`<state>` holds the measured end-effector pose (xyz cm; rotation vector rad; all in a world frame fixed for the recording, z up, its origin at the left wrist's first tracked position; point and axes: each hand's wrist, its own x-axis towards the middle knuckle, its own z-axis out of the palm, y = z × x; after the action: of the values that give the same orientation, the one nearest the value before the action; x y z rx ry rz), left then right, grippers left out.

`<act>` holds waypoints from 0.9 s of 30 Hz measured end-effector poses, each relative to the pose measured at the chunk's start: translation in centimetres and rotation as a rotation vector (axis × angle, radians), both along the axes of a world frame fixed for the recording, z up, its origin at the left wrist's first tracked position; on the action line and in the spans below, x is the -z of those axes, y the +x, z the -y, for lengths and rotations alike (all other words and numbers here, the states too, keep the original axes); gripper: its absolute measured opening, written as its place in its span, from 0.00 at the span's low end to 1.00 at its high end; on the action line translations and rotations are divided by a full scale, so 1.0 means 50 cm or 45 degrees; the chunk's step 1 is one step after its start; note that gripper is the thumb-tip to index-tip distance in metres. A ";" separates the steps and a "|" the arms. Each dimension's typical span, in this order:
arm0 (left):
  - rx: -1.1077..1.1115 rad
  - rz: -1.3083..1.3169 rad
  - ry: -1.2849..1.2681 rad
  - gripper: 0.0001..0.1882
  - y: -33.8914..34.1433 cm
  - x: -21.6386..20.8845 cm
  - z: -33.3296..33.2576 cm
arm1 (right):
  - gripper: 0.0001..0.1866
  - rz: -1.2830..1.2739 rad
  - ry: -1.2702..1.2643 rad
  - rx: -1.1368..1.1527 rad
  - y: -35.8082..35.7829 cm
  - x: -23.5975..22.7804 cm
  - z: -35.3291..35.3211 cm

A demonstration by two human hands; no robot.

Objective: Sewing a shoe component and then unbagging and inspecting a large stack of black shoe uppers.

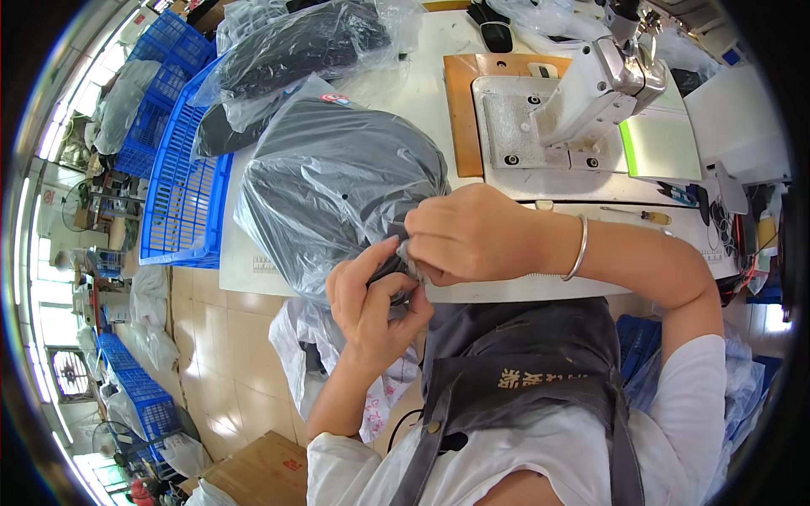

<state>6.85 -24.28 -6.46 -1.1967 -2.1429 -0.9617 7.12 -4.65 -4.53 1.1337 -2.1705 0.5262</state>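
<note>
A large clear plastic bag (pixel 337 164) packed with something dark rests on the white worktable (pixel 239 268), its gathered mouth pointing toward me. At that twisted neck my right hand (pixel 472 232) is closed, fingers curled round the bunched plastic. My left hand (pixel 371 308) sits just below and left of it, thumb and fingers bent in a pinch near the same neck. Whatever the left fingertips grip is too small to make out. A silver bangle (pixel 577 247) circles my right wrist.
A sewing machine (pixel 582 101) stands at the right on the table, beside a small screwdriver (pixel 645 215). Another plastic-wrapped dark bundle (pixel 304 51) lies behind the bag. A blue crate (pixel 190 181) is at the left edge, and a cardboard box (pixel 253 472) is on the floor.
</note>
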 end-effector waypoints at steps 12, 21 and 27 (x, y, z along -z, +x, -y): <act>-0.058 -0.341 -0.104 0.17 -0.010 0.013 -0.016 | 0.07 -0.021 0.055 0.036 0.015 -0.004 -0.017; 0.102 -0.250 -0.130 0.15 -0.009 -0.006 -0.010 | 0.08 0.470 -0.362 0.161 0.026 0.014 -0.006; 0.011 -0.161 -0.103 0.19 -0.001 0.008 0.004 | 0.09 1.075 -0.741 0.193 0.044 0.002 -0.017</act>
<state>6.78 -24.49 -6.86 -1.2712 -2.0953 -0.7873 9.31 -3.79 -4.66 0.4387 -2.4526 1.6601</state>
